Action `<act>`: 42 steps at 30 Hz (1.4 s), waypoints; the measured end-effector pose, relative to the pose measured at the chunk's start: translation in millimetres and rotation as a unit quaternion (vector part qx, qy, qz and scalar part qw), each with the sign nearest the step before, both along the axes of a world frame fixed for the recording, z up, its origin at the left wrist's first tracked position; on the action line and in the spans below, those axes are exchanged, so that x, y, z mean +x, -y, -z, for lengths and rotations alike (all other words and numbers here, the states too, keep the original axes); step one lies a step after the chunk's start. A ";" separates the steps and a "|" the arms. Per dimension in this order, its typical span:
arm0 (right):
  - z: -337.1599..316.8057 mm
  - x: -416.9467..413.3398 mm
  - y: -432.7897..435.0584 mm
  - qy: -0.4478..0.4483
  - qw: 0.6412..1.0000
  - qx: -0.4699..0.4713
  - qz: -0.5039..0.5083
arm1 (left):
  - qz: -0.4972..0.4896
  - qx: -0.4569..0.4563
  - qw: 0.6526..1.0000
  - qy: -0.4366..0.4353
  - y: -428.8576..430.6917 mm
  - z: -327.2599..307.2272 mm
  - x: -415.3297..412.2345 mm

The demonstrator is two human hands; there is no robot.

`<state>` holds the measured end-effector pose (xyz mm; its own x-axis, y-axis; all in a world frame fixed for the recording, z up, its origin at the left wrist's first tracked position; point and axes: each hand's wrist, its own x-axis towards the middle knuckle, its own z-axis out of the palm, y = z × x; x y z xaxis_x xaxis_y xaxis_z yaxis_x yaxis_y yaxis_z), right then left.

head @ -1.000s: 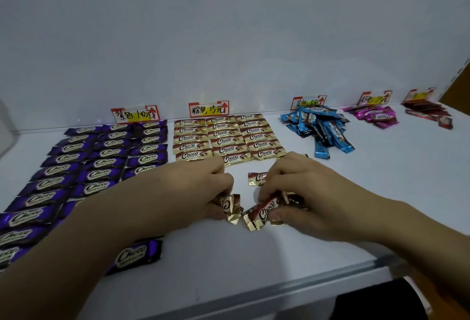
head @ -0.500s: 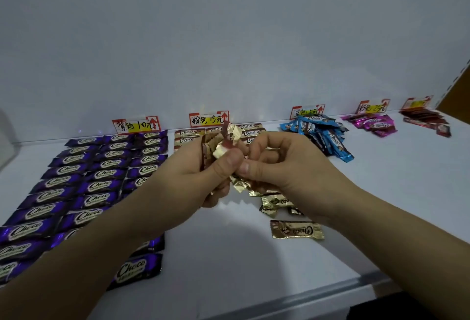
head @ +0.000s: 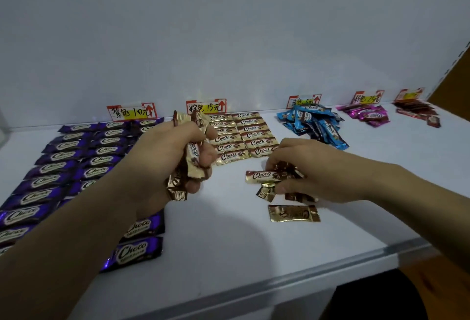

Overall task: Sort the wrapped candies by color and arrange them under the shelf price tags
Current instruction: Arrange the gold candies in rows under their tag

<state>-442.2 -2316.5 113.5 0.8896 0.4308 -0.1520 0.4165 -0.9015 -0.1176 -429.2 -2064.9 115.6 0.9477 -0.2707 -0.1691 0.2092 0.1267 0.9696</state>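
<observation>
Gold foil fills both my hands. My left hand [head: 165, 159] is raised above the white shelf [head: 229, 243], fingers curled round a bunch of gold foil-wrapped candies [head: 194, 156] whose crinkled brown-crimped ends stick out above and below my fist. My right hand [head: 312, 169] sits low on the shelf, fingertips and thumb pinching into a small heap of gold candies [head: 264, 176], one of them lying face up at the heap's left side. Just in front of the heap, a single gold candy [head: 293, 213] lies flat.

Behind my hands, flat rows of gold candies [head: 244, 136] reach back to the wall. Rows of purple-wrapped candies [head: 63, 164] cover the shelf's left side, under my left forearm. A loose pile of blue-wrapped candies [head: 315, 123], a small pile of pink-wrapped candies [head: 366, 114] and some dark red-wrapped candies [head: 417, 112] follow to the right.

Bare white surface lies between my forearms and beyond my right wrist, up to the grey front lip [head: 330, 272].

Wrappers read "Choco". Each group has a yellow-and-white price tag with a red arrow behind it: the purple tag [head: 132, 112] ends in "10元", the gold tag [head: 206, 107] in "15元". The other tags I cannot read.
</observation>
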 end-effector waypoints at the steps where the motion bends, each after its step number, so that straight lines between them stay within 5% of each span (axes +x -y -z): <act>1: 0.5 -1.0 0.8 0.008 1.000 0.004 -0.008 | 0.009 -0.008 1.000 -0.023 -1.9 -1.2 0.5; 6: 19.1 -0.2 4.0 0.175 0.976 -0.094 -0.086 | 0.039 -0.025 0.999 -0.028 -5.4 -4.3 -2.5; 9: 21.1 1.7 4.3 0.208 0.977 -0.023 -0.046 | 0.058 -0.015 0.998 -0.015 -0.4 -6.8 -5.7; 11: 9.8 -4.6 1.2 0.153 0.973 0.173 0.013 | 0.061 -0.016 0.998 -0.006 7.4 -7.8 -7.1; 14: -14.2 -18.2 -16.2 -0.024 0.895 0.443 0.050 | 0.065 -0.004 0.996 0.063 25.6 -5.9 -7.9; 22: -28.9 -20.9 -33.1 -0.224 0.742 0.617 0.135 | -0.013 0.044 0.973 0.226 61.5 1.0 -21.3; 29: -17.8 -16.1 -47.6 -0.264 0.759 0.583 0.123 | -0.147 -0.067 0.977 0.138 38.4 -13.8 -14.0; 36: -4.2 -0.5 -74.2 -0.108 0.870 0.459 0.140 | -0.132 -0.117 0.981 0.075 -33.5 -18.6 12.3; 42: 9.1 2.5 -96.3 -0.121 0.921 0.343 0.138 | -0.100 -0.180 0.976 0.062 -63.1 -11.2 18.4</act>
<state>-439.8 -2220.2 104.4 0.9552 0.2626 -0.1365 0.0700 -0.6485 -0.7580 -410.7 -2001.8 126.8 0.9949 -0.0981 0.0219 0.0293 0.4913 0.8705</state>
